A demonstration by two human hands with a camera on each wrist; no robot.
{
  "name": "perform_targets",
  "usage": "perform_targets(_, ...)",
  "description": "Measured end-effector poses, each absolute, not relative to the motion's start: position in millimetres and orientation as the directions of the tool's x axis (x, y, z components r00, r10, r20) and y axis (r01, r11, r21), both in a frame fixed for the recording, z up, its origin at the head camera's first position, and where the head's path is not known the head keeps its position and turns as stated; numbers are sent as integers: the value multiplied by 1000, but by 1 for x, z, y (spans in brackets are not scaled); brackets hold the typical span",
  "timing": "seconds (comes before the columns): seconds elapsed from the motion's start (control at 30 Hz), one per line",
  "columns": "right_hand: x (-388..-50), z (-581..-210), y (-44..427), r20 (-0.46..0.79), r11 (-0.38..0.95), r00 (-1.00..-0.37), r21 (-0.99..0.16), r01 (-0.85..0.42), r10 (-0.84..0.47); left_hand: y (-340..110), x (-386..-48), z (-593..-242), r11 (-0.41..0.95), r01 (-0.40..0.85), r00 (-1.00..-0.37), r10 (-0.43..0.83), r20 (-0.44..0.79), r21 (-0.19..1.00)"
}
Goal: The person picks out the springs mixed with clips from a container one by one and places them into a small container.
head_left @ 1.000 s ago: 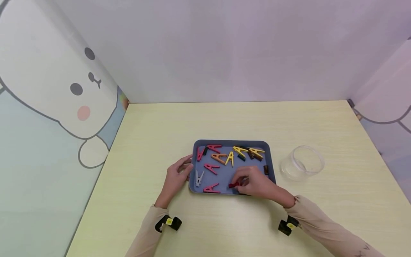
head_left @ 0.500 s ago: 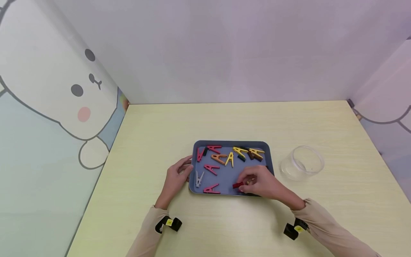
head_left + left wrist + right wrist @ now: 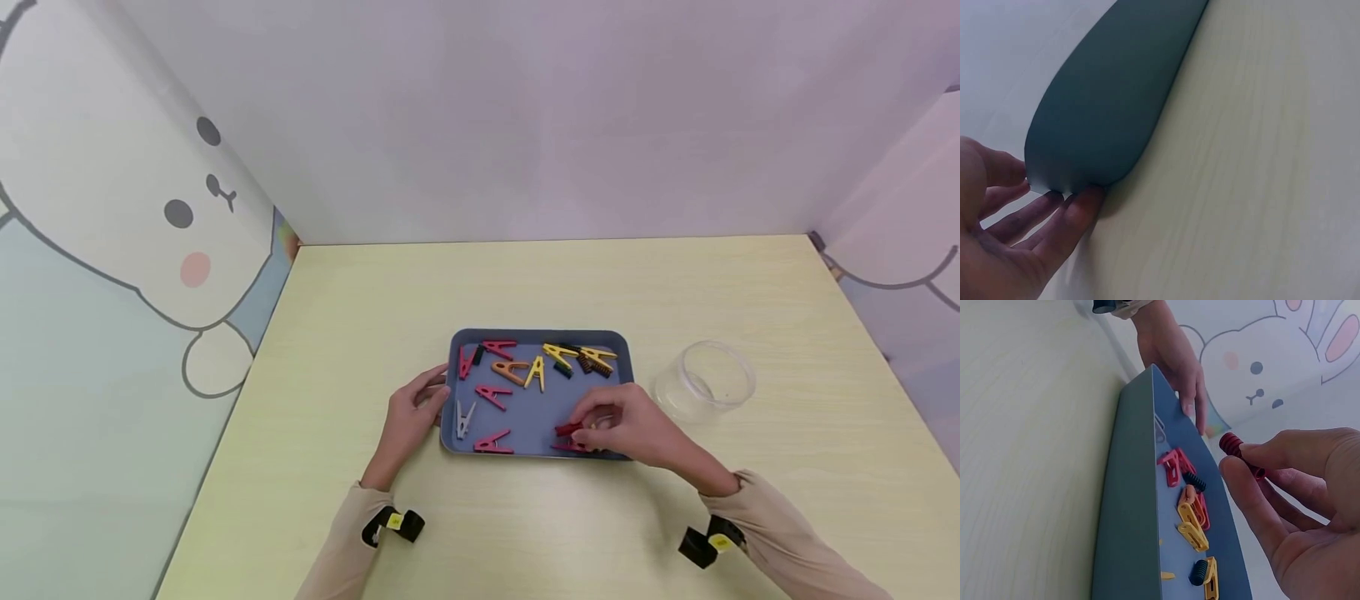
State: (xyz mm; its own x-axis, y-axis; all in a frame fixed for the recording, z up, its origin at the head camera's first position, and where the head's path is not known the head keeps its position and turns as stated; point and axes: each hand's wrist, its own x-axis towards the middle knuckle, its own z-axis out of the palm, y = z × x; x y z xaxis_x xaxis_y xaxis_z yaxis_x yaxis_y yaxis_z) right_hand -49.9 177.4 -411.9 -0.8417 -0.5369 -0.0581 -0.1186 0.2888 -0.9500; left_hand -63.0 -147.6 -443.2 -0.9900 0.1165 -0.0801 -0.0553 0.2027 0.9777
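Between the thumb and fingers of my right hand is a small red coil spring, pinched over the tray's near right part. My left hand holds the left side of the blue-grey tray; in the left wrist view its fingers touch the tray's outer wall. Inside lie several pink-red clips, an orange clip, several yellow clips and a white clip. Dark springs lie among them. Another pink-red clip is partly hidden under my right hand.
A clear plastic cup stands on the table, just right of the tray. A pale wall rises behind the table's far edge. Black cameras are strapped to both wrists.
My right hand has moved rightward along the tray's near side with the red spring, uncovering part of a pink-red clip. My left hand stays at the tray's left side.
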Motion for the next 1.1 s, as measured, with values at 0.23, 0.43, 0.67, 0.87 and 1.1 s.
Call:
perform_targets(0.23,-48,-407,185,-73,311,-858,-945,-104,-509,-147,-64,-444,186,-66,-989,116,-88,980)
perform_targets(0.43,-46,-404,193,-59,325,-864,-937,-124,-499,-147,-65,-445,188,-64,-990,114,-86,980)
perform_targets(0.67,-45,-402,200,-40,317,-872,-939,-135,-488,-149,-70,-464,197,-45,-993,100,-66,979)
perform_targets(0.87,-42,-398,204,-58,308,-884,-946,-100,-464,-149,-69,-464,198,-29,-995,87,-47,980)
perform_targets(1.1,-39,-393,208,-68,295,-893,-953,-75,-446,-147,-63,-446,201,-69,-991,98,-90,977)
